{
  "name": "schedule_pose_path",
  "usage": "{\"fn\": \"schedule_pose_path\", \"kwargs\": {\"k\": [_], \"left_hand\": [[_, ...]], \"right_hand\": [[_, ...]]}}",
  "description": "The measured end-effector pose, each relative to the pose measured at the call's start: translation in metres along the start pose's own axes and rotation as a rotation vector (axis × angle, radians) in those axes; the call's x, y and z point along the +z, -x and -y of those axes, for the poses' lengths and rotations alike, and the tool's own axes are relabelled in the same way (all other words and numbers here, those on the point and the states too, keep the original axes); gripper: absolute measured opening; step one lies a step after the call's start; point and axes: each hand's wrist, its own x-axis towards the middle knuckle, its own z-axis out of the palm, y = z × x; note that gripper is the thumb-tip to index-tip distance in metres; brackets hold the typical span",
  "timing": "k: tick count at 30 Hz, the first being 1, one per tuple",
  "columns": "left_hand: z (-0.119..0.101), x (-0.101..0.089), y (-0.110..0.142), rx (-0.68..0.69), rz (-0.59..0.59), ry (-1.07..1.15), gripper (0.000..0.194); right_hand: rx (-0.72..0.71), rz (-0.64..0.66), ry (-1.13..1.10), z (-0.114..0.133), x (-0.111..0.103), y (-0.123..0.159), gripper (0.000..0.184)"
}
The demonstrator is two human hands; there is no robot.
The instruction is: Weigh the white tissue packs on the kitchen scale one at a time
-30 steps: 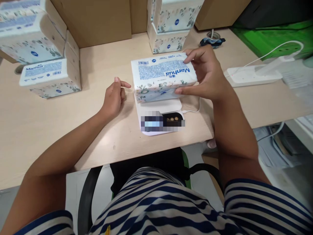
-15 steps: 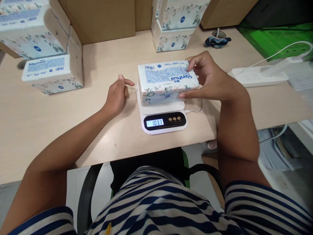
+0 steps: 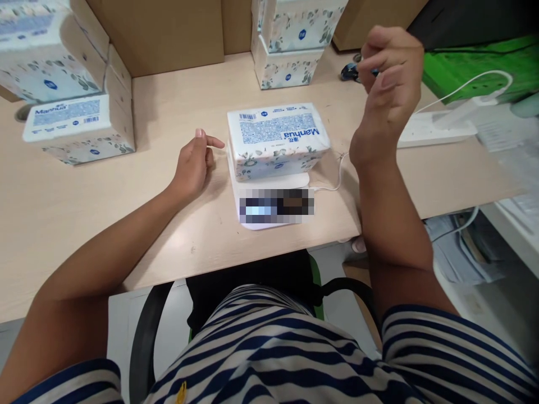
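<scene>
A white tissue pack point(image 3: 275, 140) with blue print and a leaf pattern lies on a small white kitchen scale point(image 3: 275, 205) near the desk's front edge. My left hand point(image 3: 194, 165) rests on the desk just left of the pack, fingers loosely curled and the forefinger pointing at it, holding nothing. My right hand point(image 3: 389, 84) is raised above the desk to the right of the pack, fingers bent and apart, with nothing in it.
More tissue packs are stacked at the far left point(image 3: 67, 106) and at the back centre point(image 3: 290, 45). A white power strip point(image 3: 438, 126) with a cable lies at the right. Cardboard boxes point(image 3: 160, 31) stand behind, and a small dark object point(image 3: 351, 70) lies near the back.
My right hand has let go of the tissue pack and lifted up and to the right. The pack now lies alone on the scale. My left hand has stayed put.
</scene>
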Motion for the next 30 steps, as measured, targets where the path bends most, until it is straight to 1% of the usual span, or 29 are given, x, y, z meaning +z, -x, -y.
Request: {"fn": "schedule_pose_path", "kwargs": {"k": [3,4,5,6,8,9,10,11,14,17,22,26,30], "left_hand": [[0.0,0.0,0.0,-0.005,-0.005,-0.005,0.067],[0.0,0.0,0.0,-0.009,-0.008,-0.007,0.067],[0.0,0.0,0.0,-0.014,-0.01,-0.006,0.067],[0.001,0.0,0.0,-0.017,-0.011,-0.006,0.067],[0.001,0.001,0.0,-0.014,-0.013,-0.004,0.068],[0.002,0.001,0.0,-0.008,-0.014,-0.004,0.069],[0.002,0.001,0.0,-0.003,-0.016,-0.004,0.069],[0.003,0.001,0.0,0.002,-0.017,-0.006,0.07],[0.004,0.001,0.0,0.007,-0.012,-0.012,0.07],[0.003,0.0,0.0,0.007,-0.009,-0.02,0.069],[0.002,0.0,0.001,0.01,-0.011,-0.033,0.066],[0.003,0.0,0.001,0.005,-0.012,-0.029,0.067],[0.003,0.001,0.001,-0.004,-0.016,-0.017,0.067]], "right_hand": [[-0.035,-0.032,0.025,-0.008,0.0,0.0,0.088],[-0.057,-0.065,0.042,-0.011,0.001,0.0,0.088],[-0.09,-0.132,0.06,-0.014,0.003,0.0,0.087],[-0.125,-0.226,0.072,-0.016,0.005,0.001,0.085],[-0.184,-0.432,0.075,-0.02,0.011,0.001,0.077],[-0.201,-0.51,0.075,-0.021,0.014,0.002,0.072],[-0.208,-0.563,0.089,-0.021,0.017,0.002,0.069],[-0.205,-0.587,0.121,-0.02,0.018,0.002,0.068],[-0.183,-0.615,0.268,-0.02,0.019,0.001,0.077],[-0.17,-0.62,0.321,-0.021,0.018,0.0,0.084],[-0.165,-0.627,0.345,-0.021,0.017,0.0,0.083],[-0.235,-0.615,0.281,-0.014,0.019,0.002,0.073],[-0.242,-0.601,0.244,-0.006,0.022,0.003,0.073]]}}
